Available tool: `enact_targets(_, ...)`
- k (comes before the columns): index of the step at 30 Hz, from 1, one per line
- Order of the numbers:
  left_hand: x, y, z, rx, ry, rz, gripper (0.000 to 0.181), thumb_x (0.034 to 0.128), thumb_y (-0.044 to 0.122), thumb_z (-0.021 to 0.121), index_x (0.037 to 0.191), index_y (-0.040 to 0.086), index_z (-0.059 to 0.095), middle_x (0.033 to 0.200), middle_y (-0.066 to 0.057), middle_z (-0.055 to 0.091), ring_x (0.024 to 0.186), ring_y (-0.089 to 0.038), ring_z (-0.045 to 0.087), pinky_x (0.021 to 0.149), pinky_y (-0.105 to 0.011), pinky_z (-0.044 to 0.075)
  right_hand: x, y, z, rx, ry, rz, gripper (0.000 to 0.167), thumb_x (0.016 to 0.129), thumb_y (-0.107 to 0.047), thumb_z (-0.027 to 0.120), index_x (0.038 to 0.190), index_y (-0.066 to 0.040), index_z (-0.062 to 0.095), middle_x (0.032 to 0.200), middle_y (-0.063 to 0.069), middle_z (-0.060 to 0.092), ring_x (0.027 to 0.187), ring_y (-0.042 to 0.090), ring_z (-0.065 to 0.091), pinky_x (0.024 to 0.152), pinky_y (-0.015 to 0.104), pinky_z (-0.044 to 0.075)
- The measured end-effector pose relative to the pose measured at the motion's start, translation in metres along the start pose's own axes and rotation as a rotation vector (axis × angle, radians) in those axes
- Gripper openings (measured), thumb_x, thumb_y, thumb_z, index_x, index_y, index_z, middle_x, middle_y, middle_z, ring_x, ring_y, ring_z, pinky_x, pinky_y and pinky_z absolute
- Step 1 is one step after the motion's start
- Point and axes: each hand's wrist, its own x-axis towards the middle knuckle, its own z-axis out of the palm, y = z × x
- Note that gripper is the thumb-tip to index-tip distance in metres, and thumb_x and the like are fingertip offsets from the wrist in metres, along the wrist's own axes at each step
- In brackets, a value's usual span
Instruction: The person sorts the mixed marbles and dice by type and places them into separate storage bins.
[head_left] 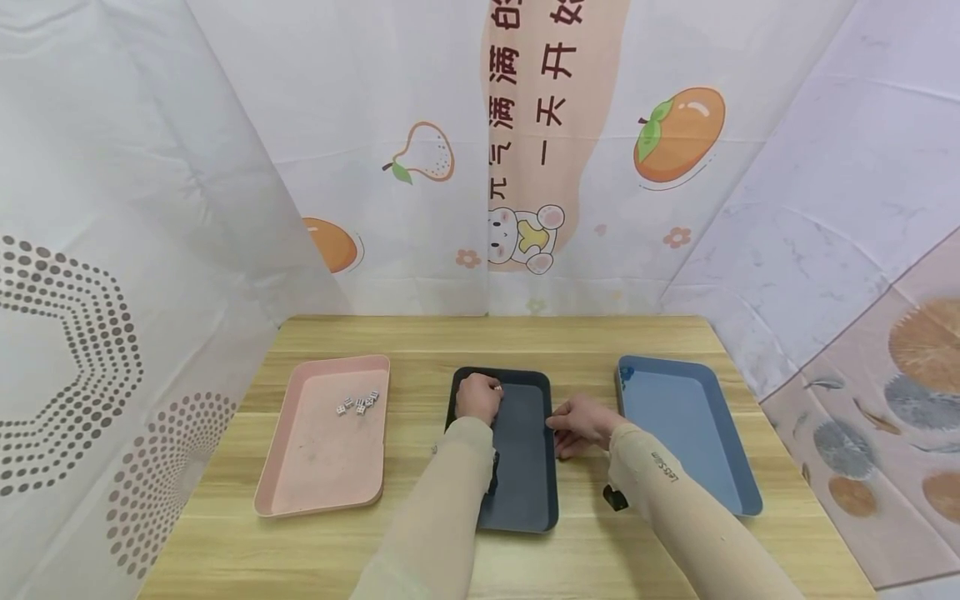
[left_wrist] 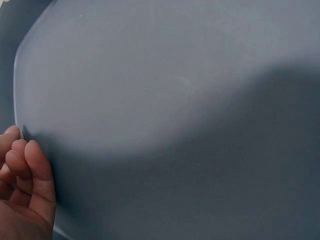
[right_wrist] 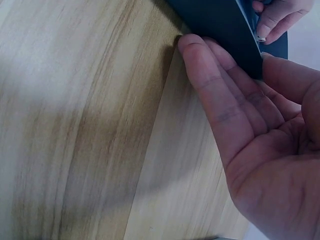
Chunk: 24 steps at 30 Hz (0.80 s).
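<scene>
A dark blue-grey tray (head_left: 517, 500) lies at the middle of the table. Over its far left part, my left hand (head_left: 478, 398) pinches a small white die (right_wrist: 261, 38) between thumb and fingertips; the fingers cover most of it. My right hand (head_left: 583, 423) grips the tray's right rim, thumb on top of the edge and fingers against the outer wall, as the right wrist view shows. In the left wrist view, the left hand (left_wrist: 27, 180) is near the tray's side wall, above the tray floor (left_wrist: 150, 90).
To the left, a pink tray (head_left: 322, 475) holds several small white dice (head_left: 361, 406) with dark marks. A blue tray (head_left: 690, 425) stands to the right, with a dark blue patch in its far left corner. All rest on a wood-grain table (head_left: 427, 342); printed curtains hang behind.
</scene>
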Motion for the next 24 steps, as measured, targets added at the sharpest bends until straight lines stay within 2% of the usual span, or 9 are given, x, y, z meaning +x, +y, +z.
enact_targets(4, -0.0007, -0.0005, -0.0028, 0.023, -0.006, 0.013, 0.01, 0.094, 0.013, 0.074, 0.098, 0.014, 0.083, 0.092, -0.005, 0.075, 0.067, -0.02, 0.064, 0.058, -0.038, 0.053, -0.001, -0.0012, 0.0003, -0.005, 0.0, 0.0, 0.024, 0.105, -0.013, 0.058, 0.101, 0.005, 0.075, 0.083, 0.019, 0.072, 0.074, 0.031, 0.074, 0.071, 0.041, 0.063)
enact_targets(12, -0.0027, 0.0004, -0.0071, 0.064, -0.017, 0.021, 0.015, 0.0941, 0.011, 0.073, 0.105, 0.014, 0.082, 0.098, -0.008, 0.076, 0.066, -0.02, 0.064, 0.057, -0.038, 0.052, -0.0007, -0.0011, 0.0002, 0.001, -0.007, -0.008, 0.025, 0.105, -0.012, 0.058, 0.099, 0.005, 0.075, 0.083, 0.02, 0.073, 0.075, 0.033, 0.074, 0.072, 0.043, 0.063)
enact_targets(19, -0.0025, -0.0028, -0.0069, 0.055, -0.025, 0.026, 0.012, 0.0941, 0.01, 0.072, 0.1, 0.014, 0.082, 0.088, -0.006, 0.074, 0.062, -0.019, 0.061, 0.052, -0.035, 0.048, -0.0003, 0.0, 0.0001, -0.005, -0.007, -0.013, 0.025, 0.105, -0.013, 0.058, 0.096, 0.004, 0.075, 0.083, 0.019, 0.073, 0.075, 0.032, 0.074, 0.072, 0.043, 0.063)
enact_targets(24, -0.003, -0.0035, -0.0097, 0.05, -0.037, 0.052, 0.012, 0.0947, 0.01, 0.071, 0.1, 0.012, 0.083, 0.095, -0.008, 0.076, 0.066, -0.02, 0.066, 0.058, -0.039, 0.055, -0.001, 0.0005, -0.0003, -0.011, -0.009, -0.01, 0.025, 0.105, -0.014, 0.059, 0.099, 0.005, 0.074, 0.083, 0.019, 0.072, 0.075, 0.031, 0.074, 0.072, 0.043, 0.063)
